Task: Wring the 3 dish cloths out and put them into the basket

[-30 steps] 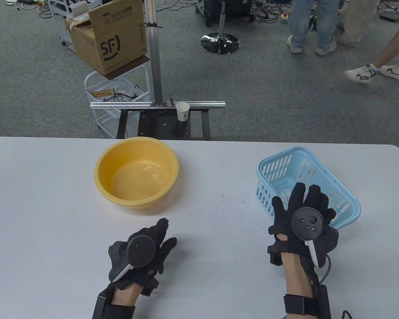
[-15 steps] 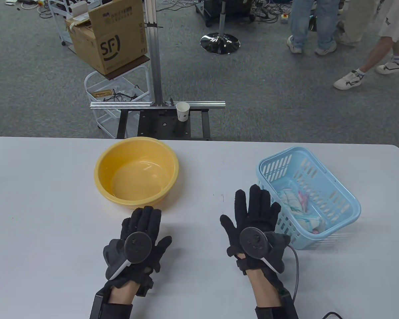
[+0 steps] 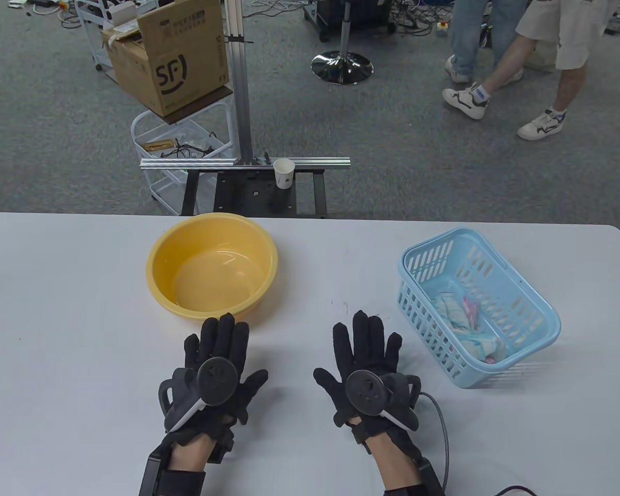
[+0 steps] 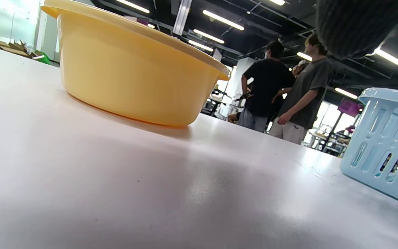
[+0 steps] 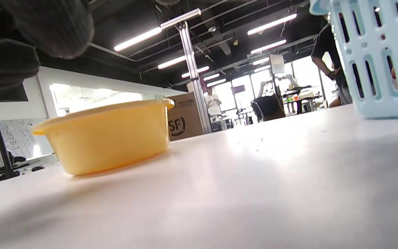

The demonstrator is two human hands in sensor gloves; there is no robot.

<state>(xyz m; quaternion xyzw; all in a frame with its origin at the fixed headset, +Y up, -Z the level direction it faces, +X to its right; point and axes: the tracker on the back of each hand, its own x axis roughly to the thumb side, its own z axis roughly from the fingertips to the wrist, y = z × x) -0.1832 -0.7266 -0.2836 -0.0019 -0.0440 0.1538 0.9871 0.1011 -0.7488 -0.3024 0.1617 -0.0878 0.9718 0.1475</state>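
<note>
Crumpled pale dish cloths (image 3: 465, 318) with blue and pink marks lie inside the light blue basket (image 3: 532, 302) at the table's right. The yellow basin (image 3: 212, 268) stands left of centre and shows no cloth inside. My left hand (image 3: 217, 351) lies flat on the table just in front of the basin, fingers straight, holding nothing. My right hand (image 3: 364, 349) lies flat left of the basket, fingers spread, also empty. The wrist views show the basin (image 4: 130, 69) (image 5: 105, 135) and the basket wall (image 4: 385, 145) (image 5: 375, 55) from table height.
The white table (image 3: 82, 320) carries only the basin and the basket. Beyond its far edge stand a metal frame with a paper cup (image 3: 284, 173), a cardboard box (image 3: 170, 57) on a cart, and people (image 3: 527, 57) walking on the carpet.
My right hand drew back from over the basket and moved left, coming down flat on the table. My left hand stretched its fingers and slid slightly forward. The cloths in the basket came into sight.
</note>
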